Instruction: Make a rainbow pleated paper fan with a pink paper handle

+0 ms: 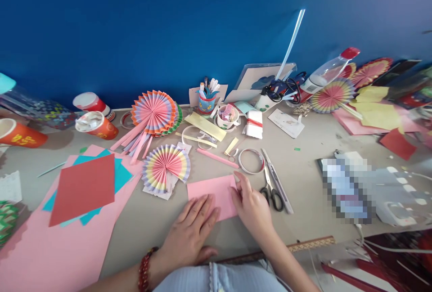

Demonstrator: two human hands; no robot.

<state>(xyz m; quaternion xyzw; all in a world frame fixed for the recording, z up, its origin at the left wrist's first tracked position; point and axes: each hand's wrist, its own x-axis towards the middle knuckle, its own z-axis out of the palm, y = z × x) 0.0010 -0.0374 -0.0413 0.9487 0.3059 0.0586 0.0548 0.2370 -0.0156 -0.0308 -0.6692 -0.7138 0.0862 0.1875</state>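
Note:
A sheet of pink paper [209,188] lies on the table in front of me. My left hand [192,226] presses flat on its lower left part, fingers spread. At the paper's right edge, my right hand [251,202] pinches the sheet between thumb and fingers, and that edge looks slightly lifted. Just right of this hand are black-handled scissors [275,198], a utility knife [278,184] and a roll of tape [251,161]. A pleated paper rosette [165,168] in yellow, purple and pink lies left of the sheet. Beyond it, a narrow pink paper strip [218,158] rests on the table.
Red paper [86,186] tops blue and pink sheets at left. Paper cups [97,124] and folded fans [155,112] stand near the blue wall. A pen cup [206,102] is at the back, a phone [347,190] at right, and a leaning bottle [329,74] behind it.

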